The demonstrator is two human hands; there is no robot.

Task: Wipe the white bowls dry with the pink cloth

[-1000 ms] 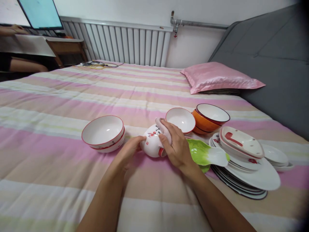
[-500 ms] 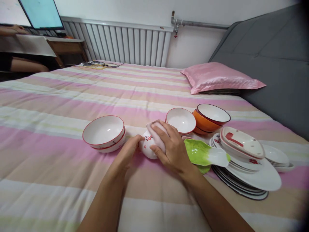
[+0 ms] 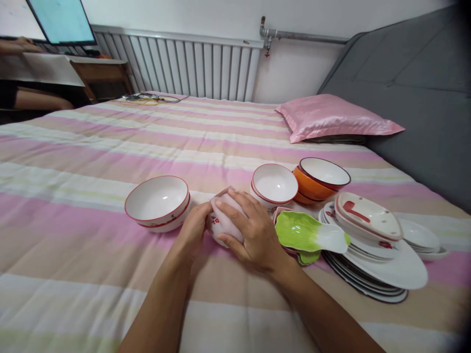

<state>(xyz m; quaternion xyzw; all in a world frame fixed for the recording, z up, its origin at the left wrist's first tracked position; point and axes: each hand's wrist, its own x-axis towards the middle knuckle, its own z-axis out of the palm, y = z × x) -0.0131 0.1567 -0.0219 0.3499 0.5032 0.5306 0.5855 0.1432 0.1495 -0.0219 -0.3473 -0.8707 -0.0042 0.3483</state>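
My left hand [image 3: 195, 225] is closed on the left edge of a small white bowl [image 3: 214, 224] with red flower prints, tilted on its side just above or on the bedspread. My right hand [image 3: 252, 228] lies curved over the bowl, its fingers wrapped round a smooth, pale pink cloth-like piece [image 3: 231, 215] pressed against the bowl's surface. The palms hide part of both. To the left, red-rimmed white bowls [image 3: 158, 198] sit stacked. Right of my hands stand smaller red-rimmed bowls [image 3: 275, 184] and a green cabbage-shaped dish [image 3: 298, 230] on top of other dishes.
Orange bowls [image 3: 312, 189] are nested farther right. Beside them rises a pile of plates [image 3: 408, 269] topped by a patterned dish [image 3: 368, 213], with small white dishes [image 3: 419, 238] behind. A pink pillow [image 3: 334, 117] rests near the grey headboard [image 3: 412, 93]. Another person's arm [image 3: 18, 46] shows at the desk.
Both hands have drawn slightly left with the bowl and the pink piece. My left fingers now reach farther over the bowl's edge, and more of the dishes under the green one shows.
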